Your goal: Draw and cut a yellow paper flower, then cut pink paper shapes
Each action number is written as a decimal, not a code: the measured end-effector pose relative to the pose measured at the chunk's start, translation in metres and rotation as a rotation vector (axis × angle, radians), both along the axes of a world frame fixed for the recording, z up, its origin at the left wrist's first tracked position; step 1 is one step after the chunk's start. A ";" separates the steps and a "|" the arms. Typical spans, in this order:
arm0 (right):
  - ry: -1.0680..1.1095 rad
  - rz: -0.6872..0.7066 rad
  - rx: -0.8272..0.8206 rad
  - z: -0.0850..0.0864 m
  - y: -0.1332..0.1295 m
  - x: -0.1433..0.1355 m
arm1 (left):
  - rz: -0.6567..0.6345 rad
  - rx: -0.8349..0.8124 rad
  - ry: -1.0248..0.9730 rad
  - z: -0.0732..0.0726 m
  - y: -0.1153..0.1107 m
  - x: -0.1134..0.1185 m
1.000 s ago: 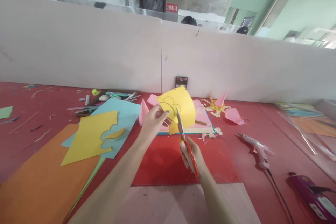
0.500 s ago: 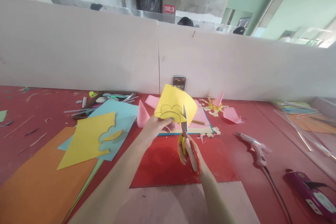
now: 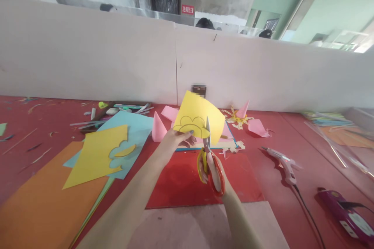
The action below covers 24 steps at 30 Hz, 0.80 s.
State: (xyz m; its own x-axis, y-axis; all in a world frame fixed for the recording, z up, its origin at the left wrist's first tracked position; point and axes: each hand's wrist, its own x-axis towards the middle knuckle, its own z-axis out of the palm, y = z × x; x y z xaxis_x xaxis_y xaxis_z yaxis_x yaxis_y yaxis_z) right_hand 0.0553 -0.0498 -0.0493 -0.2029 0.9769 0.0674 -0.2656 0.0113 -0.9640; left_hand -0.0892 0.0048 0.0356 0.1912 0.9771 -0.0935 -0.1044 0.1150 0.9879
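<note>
My left hand [image 3: 181, 139] pinches the lower left edge of a yellow sheet of paper [image 3: 201, 111], held up above the table. A scalloped, cloud-like outline is drawn in dark line along its lower part. Wrapped through the handles of a pair of scissors [image 3: 215, 175], one yellow and one red, is my right hand [image 3: 219, 165]. The scissor blades point up and are at the paper, just right of the drawn outline. The sheet's right part hangs to the right of the blades. Some of my right fingers are hidden behind the handles.
On the left lie a cut yellow sheet [image 3: 96, 155], blue paper [image 3: 137, 124] and orange paper [image 3: 43, 198]. Pink cones [image 3: 158, 127] stand behind. At right are a glue gun [image 3: 284, 163] with its cord and a purple device [image 3: 347, 214]. A white partition [image 3: 117, 54] rises behind.
The scissors have shifted slightly to the right along the outline. The paper's right part has swung further right and down from the blades. My left hand has kept its hold.
</note>
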 end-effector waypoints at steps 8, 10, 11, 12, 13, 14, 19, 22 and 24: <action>-0.006 0.079 0.001 0.010 -0.004 -0.001 | 0.081 0.018 -0.056 -0.002 0.003 -0.003; -0.019 0.091 -0.004 0.010 -0.005 -0.001 | 0.105 0.034 -0.054 -0.002 0.003 -0.003; -0.025 0.092 -0.001 0.011 -0.005 -0.001 | 0.110 0.038 -0.047 -0.001 0.003 -0.003; -0.031 0.090 0.002 0.011 -0.005 -0.001 | 0.106 0.036 -0.034 -0.001 0.003 -0.003; -0.036 0.088 0.002 0.011 -0.006 -0.001 | 0.095 0.032 -0.019 -0.001 0.003 -0.003; -0.040 0.087 -0.002 0.010 -0.006 -0.001 | 0.075 0.028 -0.003 -0.001 0.003 -0.003; -0.017 0.050 -0.002 0.005 -0.003 0.000 | -0.052 0.054 0.109 -0.004 0.002 -0.001; -0.017 0.012 -0.029 0.000 0.001 0.000 | -0.082 0.085 0.187 -0.005 0.000 0.001; -0.037 -0.013 -0.038 -0.004 0.004 0.001 | -0.104 0.093 0.216 -0.006 -0.002 0.002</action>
State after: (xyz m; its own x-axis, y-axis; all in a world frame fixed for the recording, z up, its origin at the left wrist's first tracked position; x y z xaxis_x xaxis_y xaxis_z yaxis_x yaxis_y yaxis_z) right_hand 0.0558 -0.0455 -0.0531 -0.1917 0.9812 0.0227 -0.2300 -0.0225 -0.9729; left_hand -0.0868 0.0030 0.0299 0.2768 0.9594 -0.0543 0.1180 0.0221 0.9928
